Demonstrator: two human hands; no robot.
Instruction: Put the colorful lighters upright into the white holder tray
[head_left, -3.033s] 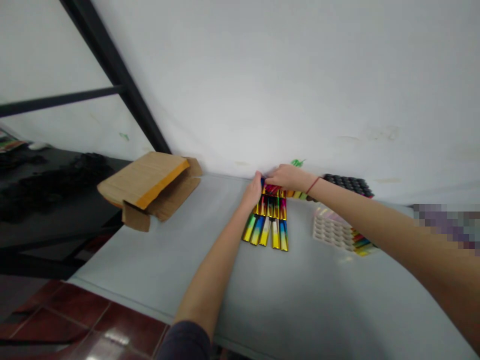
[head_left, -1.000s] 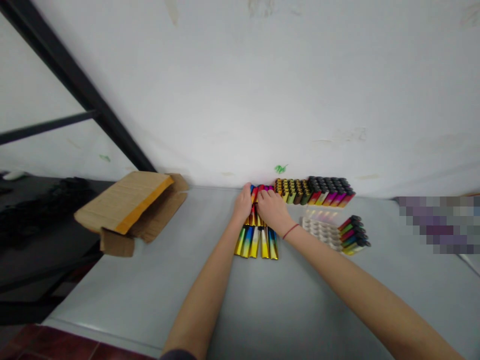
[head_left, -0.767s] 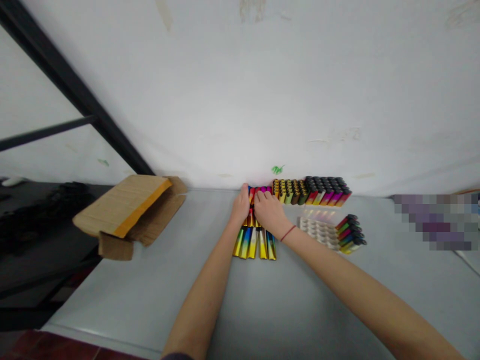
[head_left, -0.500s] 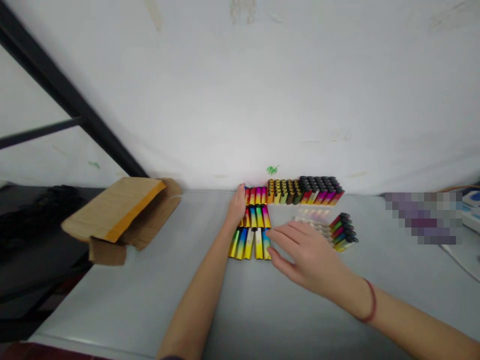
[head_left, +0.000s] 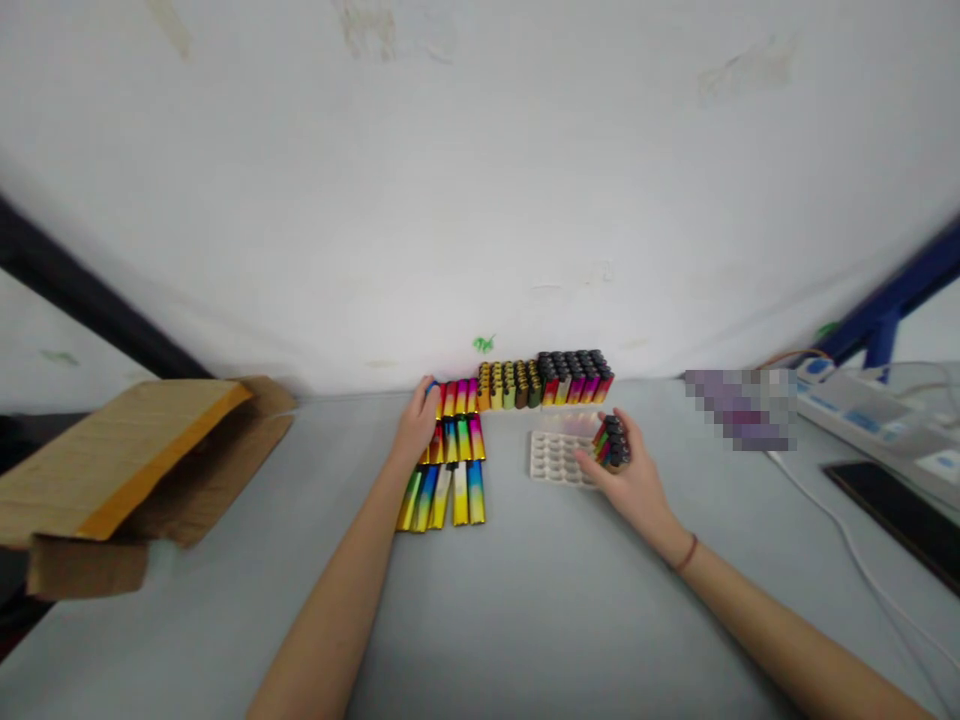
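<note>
My right hand [head_left: 628, 480] is closed around a row of black-topped, coloured lighters [head_left: 613, 440] at the right end of a white tray [head_left: 553, 458] with round hollows. The thumb lies over the tray's side. My left hand [head_left: 417, 425] rests against the left end of shiny, rainbow-coloured lighters [head_left: 456, 398] in the back row. Its fingers look extended, though the row partly hides them. Two more rows of shiny lighters, a middle one [head_left: 465, 440] and a front one [head_left: 442, 497], lie nearer to me, the front one with a gap in it.
Against the wall stand a block of gold-topped lighters [head_left: 510, 385] and a block of black-topped lighters [head_left: 576, 375]. An open cardboard box [head_left: 127, 460] lies at left. On the right are a power strip [head_left: 877, 405], a white cable [head_left: 832, 520] and a dark phone [head_left: 900, 515].
My right hand has moved away from the front row to the right and closed on the lighters in the tray. My left hand stays by the back row. The view has turned right.
</note>
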